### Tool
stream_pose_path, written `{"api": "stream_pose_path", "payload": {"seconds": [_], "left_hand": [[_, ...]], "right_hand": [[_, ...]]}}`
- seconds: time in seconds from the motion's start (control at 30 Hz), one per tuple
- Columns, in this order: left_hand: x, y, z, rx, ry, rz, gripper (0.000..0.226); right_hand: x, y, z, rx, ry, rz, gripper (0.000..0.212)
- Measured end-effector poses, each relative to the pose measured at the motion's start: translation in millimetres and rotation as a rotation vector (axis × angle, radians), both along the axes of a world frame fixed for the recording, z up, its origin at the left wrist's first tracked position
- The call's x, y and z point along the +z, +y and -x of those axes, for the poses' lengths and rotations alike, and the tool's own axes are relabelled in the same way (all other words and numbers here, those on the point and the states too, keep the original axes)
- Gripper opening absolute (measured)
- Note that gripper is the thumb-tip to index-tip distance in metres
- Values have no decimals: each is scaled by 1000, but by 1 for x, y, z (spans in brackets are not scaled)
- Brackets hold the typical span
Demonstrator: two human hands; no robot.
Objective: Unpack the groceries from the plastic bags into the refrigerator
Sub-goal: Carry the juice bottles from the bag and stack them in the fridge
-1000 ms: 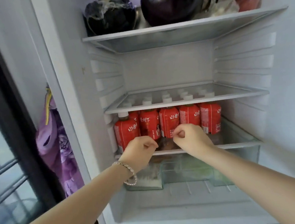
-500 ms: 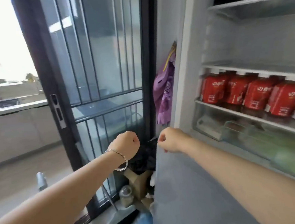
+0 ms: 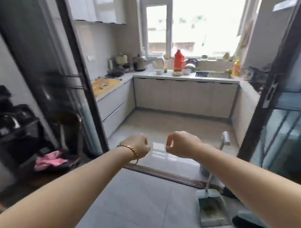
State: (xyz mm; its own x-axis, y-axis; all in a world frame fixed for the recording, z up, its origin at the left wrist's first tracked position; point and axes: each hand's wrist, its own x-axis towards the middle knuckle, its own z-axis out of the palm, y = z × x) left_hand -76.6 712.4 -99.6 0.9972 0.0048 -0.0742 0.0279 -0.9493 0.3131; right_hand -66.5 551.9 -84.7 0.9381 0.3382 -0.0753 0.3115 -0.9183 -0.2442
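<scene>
Both hands are out in front, about centre frame and a bit below the middle, side by side but not touching. The left hand (image 3: 138,147) has its fingers curled right under into a loose fist with nothing in it, and there's a thin bracelet (image 3: 131,150) on that wrist. The right hand (image 3: 182,143) is the same deal: fingers curled in, thumb tip near the forefinger, nothing in its grip either.

As for the groceries, bags and fridge, I honestly can't tell where they are from this angle. The view looks through a dark door frame (image 3: 82,79) into a kitchen.

The bench (image 3: 215,77) runs across the upper middle of the frame under a bright window (image 3: 201,19). A red thermos (image 3: 178,60) stands upright on it, with a white kettle (image 3: 159,63) just left of that and a yellow bottle (image 3: 236,68) further right.

On the floor (image 3: 135,205) at lower right sits a dustpan (image 3: 212,208), its long handle rising behind the right forearm. The door track (image 3: 168,173) cuts diagonally under both arms. At lower left there's a pink cloth (image 3: 49,160) lying among some dark, blurry stuff I can't make out.
</scene>
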Motion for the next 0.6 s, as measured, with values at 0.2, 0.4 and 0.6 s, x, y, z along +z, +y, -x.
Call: {"api": "stream_pose_path", "payload": {"seconds": [0.2, 0.4, 0.6], "left_hand": [[-12, 246, 91, 422, 9, -56, 22], [-20, 439, 178, 735, 35, -51, 21], [-40, 578, 224, 980, 41, -55, 24]], "right_hand": [[-16, 258, 34, 380, 23, 34, 25], [-22, 478, 79, 681, -7, 77, 34], [-40, 636, 100, 875, 14, 16, 26]]}}
